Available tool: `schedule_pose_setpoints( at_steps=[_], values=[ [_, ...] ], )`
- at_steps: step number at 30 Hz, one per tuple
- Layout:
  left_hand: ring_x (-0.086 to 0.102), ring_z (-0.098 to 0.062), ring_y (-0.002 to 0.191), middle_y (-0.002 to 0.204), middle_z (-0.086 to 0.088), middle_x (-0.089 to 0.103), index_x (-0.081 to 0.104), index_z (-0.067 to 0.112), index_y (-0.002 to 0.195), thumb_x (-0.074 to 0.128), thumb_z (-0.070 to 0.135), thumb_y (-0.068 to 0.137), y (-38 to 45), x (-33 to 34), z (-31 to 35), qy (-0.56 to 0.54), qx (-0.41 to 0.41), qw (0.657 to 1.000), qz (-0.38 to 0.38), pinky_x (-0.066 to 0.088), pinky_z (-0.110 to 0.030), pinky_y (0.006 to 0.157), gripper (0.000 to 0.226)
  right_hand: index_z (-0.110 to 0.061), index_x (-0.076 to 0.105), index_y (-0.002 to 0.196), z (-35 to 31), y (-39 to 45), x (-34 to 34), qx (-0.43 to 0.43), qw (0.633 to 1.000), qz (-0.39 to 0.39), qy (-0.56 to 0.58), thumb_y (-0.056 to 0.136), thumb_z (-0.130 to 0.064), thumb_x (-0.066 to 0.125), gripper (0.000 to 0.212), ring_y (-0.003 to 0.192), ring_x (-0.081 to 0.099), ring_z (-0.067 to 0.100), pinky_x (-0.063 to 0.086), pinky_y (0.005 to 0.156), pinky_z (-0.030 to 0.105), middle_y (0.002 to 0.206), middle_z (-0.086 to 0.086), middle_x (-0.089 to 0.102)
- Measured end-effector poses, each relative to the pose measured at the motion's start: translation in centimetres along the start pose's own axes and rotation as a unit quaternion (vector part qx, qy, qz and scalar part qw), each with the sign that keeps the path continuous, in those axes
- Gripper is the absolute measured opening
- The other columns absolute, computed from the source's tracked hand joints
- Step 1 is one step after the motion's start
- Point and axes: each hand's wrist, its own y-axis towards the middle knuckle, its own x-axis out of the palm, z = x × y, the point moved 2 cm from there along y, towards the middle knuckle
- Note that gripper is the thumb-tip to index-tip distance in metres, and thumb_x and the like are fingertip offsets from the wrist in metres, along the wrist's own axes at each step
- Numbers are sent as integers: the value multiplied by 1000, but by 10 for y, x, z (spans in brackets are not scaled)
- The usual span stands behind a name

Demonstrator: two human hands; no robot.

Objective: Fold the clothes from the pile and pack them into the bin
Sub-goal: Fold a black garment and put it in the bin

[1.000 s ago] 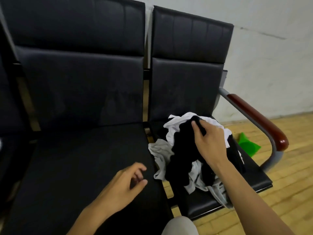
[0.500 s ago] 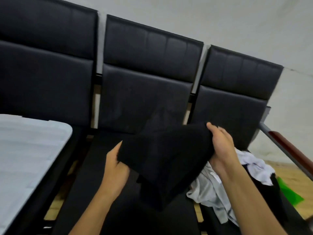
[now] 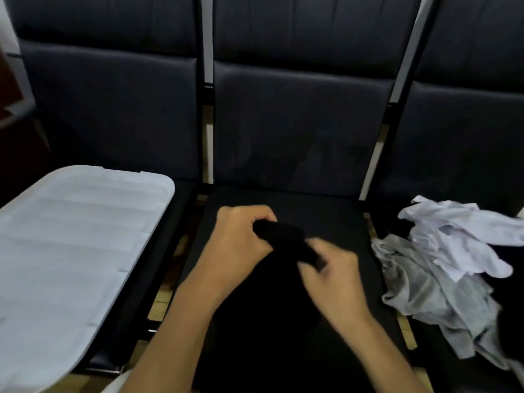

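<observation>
Both hands work a black garment (image 3: pixel 283 242) over the middle seat (image 3: pixel 334 211), prob. to get an edge for the first fold. Left hand (image 3: pixel 238 239) curls round its bunched upper end; right hand (image 3: pixel 331 273), blurred, pinches it just below. The rest hangs dark toward the person. Clothes pile (image 3: pixel 442 268) lies on the right seat, lidded bin (image 3: pixel 79 239) on the left.

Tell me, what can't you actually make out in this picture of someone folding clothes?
- Black garment, head view: its outline merges with the black seat; its type is unclear.
- Right hand: motion-blurred, so its grip is unclear.
- Left hand: fingertips hidden in the garment.
- White bin: the lid hides its contents; the left edge crops it.
- Clothes pile: cropped at the right edge.
</observation>
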Motion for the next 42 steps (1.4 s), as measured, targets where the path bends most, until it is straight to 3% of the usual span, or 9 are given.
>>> schedule_pose_setpoints(
  at_steps=[6, 11, 17, 22, 29, 32, 35, 37, 42],
  values=[
    [64, 5, 74, 73, 21, 66, 75, 18, 85, 62, 1, 84, -5, -25, -12, 95, -14, 986, 137, 48, -10, 67, 22, -15, 66, 78, 26, 11, -48, 8, 973, 36, -229, 70, 10, 56, 28, 58, 60, 21, 46, 49, 35, 64, -1, 63],
    [51, 4, 68, 73, 12, 55, 57, 14, 85, 46, 7, 102, -8, -28, 4, 7, 31, 974, 224, 39, -8, 63, 21, -13, 50, 55, 31, 16, -54, 84, 996, 17, 11, 82, 10, 46, 35, 42, 35, 7, 28, 41, 25, 44, -10, 42],
    [45, -10, 56, 58, -14, 49, 58, -4, 69, 57, 20, 98, -8, -21, 4, -75, -24, 984, 162, 34, -19, 50, 38, -16, 35, 50, 28, 11, -75, 70, 995, 66, 26, 94, -14, 53, 47, 45, 29, 7, 23, 43, 21, 45, -8, 30],
    [48, -13, 54, 58, -19, 51, 56, -3, 65, 61, 33, 95, -11, -7, -2, -6, -51, 995, 88, 36, -27, 50, 48, -15, 56, 54, 26, 10, -71, 36, 998, 49, 5, 99, -36, 54, 49, 44, 40, 7, 31, 46, 15, 45, -3, 43],
    [36, 1, 53, 58, 6, 37, 36, 23, 63, 45, 20, 103, -2, -47, -22, 41, -13, 943, 329, 28, -16, 53, 42, -21, 77, 87, 22, 3, -78, 112, 958, -239, 110, 72, -43, 83, 28, 81, 73, 15, 56, 74, 28, 84, 1, 76],
    [31, -1, 61, 62, 8, 37, 31, 21, 65, 44, 31, 102, -2, -62, -22, -19, 17, 918, 396, 29, -23, 58, 41, -26, 71, 89, 36, -8, -75, 156, 917, -365, -46, 86, -30, 75, 7, 87, 69, 3, 51, 79, 13, 88, -7, 74],
    [43, -12, 77, 74, 4, 51, 48, 29, 68, 48, 51, 97, -3, -109, -74, -37, -14, 878, 477, 42, -30, 73, 37, -31, 50, 75, 59, -15, -75, 201, 846, -435, -234, 85, -41, 69, 23, 84, 61, 4, 42, 75, 16, 79, -15, 58],
    [53, -10, 89, 89, 9, 61, 63, 37, 83, 51, 67, 90, -7, -140, -110, 16, -61, 887, 457, 51, -35, 93, 33, -26, 52, 58, 69, -14, -78, 212, 847, -438, -213, 83, -34, 66, 29, 69, 59, 8, 43, 72, 27, 60, -13, 56],
    [51, -26, 65, 68, -18, 57, 60, 10, 77, 47, 30, 99, -14, -124, -77, 206, -82, 939, 263, 39, -36, 62, 33, -22, 62, 70, 79, 0, -102, 203, 908, -283, -233, 94, -12, 54, 27, 57, 65, 12, 41, 54, 19, 55, -4, 62]
  ],
)
